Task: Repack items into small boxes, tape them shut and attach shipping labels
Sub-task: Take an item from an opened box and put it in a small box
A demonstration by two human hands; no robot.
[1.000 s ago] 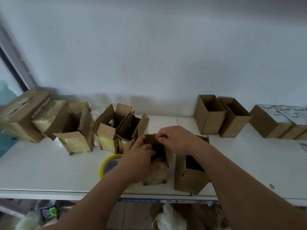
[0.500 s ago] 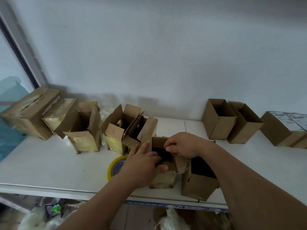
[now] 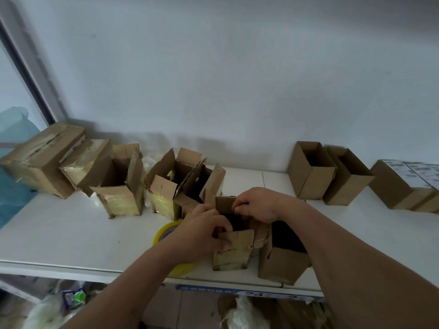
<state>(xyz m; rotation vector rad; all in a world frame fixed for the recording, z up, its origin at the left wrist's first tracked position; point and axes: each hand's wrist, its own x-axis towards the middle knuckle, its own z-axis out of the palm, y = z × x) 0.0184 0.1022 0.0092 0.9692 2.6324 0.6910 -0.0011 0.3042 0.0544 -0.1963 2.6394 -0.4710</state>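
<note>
Mostly covered by both hands, the small taped box (image 3: pixel 234 255) sits near the table (image 3: pixel 59 236) front edge, approx 6 o'clock in view. Left hand (image 3: pixel 202 233) grips its near flap w/ curled fingers; right hand (image 3: pixel 257 205) pinches the far flap. Box contents too dark to make out. At the box's 3 o'clock, touching it, an open brown box (image 3: pixel 282 264), partly behind the right forearm. Tape roll (image 3: pixel 166 231) at 9 o'clock, mostly hidden under the left wrist. Labeled boxes (image 3: pixel 403 186) at far right, cut off by frame edge.
</note>
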